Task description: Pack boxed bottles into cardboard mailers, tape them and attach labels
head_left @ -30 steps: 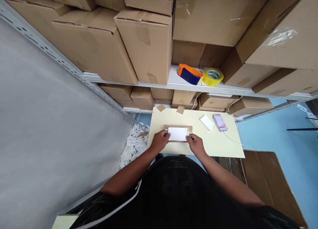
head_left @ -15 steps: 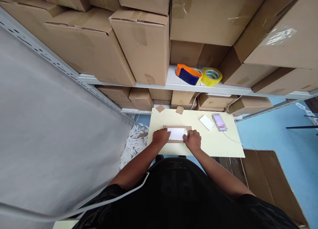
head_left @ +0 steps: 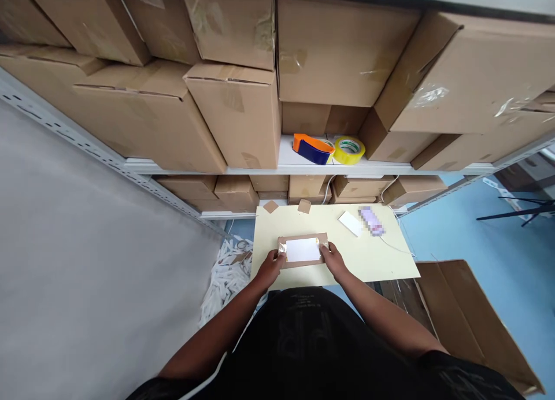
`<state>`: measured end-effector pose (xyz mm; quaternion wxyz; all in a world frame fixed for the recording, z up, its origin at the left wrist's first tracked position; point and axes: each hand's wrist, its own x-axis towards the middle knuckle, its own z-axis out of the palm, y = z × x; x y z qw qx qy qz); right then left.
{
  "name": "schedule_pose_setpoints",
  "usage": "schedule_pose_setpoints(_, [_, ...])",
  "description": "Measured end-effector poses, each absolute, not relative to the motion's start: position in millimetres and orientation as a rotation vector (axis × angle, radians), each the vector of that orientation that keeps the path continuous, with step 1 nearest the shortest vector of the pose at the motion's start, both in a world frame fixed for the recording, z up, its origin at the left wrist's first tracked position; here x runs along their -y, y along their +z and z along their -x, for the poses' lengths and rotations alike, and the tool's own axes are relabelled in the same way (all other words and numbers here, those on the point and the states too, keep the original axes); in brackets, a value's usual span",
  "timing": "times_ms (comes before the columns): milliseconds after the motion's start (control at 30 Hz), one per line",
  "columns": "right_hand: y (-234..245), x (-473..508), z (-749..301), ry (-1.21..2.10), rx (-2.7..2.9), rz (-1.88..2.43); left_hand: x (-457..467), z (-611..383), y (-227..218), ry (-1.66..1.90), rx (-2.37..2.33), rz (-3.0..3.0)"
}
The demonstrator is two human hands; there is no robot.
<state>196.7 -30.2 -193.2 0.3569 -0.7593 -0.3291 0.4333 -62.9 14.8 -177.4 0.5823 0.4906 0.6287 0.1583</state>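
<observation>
A flat brown cardboard package (head_left: 303, 236) is held level above the pale tabletop, or just touching it; I cannot tell which. On its face lies a white card (head_left: 302, 250) with small yellow marks at its corners, and shiny clear tape shows at both ends. My left hand (head_left: 269, 269) grips the left end, thumb on top. The right end is pinched by my right hand (head_left: 335, 261), its thumb near the card's edge. Fingers beneath the package are hidden.
On the pale table (head_left: 381, 267) lie a white box (head_left: 350, 223), a blurred purple object (head_left: 372, 221) with a cable, and two cardboard scraps (head_left: 304, 206). A shelf above carries cartons, a tape dispenser (head_left: 313, 150) and yellow tape (head_left: 349, 151). White strips (head_left: 225, 273) pile at left.
My hands have shifted from resting over the package to gripping its two ends. It now sits slightly tilted, with taped ends showing. The camera view has tipped upward.
</observation>
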Motion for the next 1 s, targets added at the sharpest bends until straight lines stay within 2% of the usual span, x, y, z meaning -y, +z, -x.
schedule_pose_setpoints(467, [-118,52,-191,0.902,0.668,1.793,-58,56,-131,0.543,-1.232,-1.460])
schedule_pose_setpoints(767, [-105,106,-255,0.745,0.528,1.720,-35,-32,-85,0.549,-1.120,-1.597])
schedule_pose_setpoints(1000, [-103,166,-354,0.681,0.463,1.634,11,-143,-57,0.486,-1.058,-1.728])
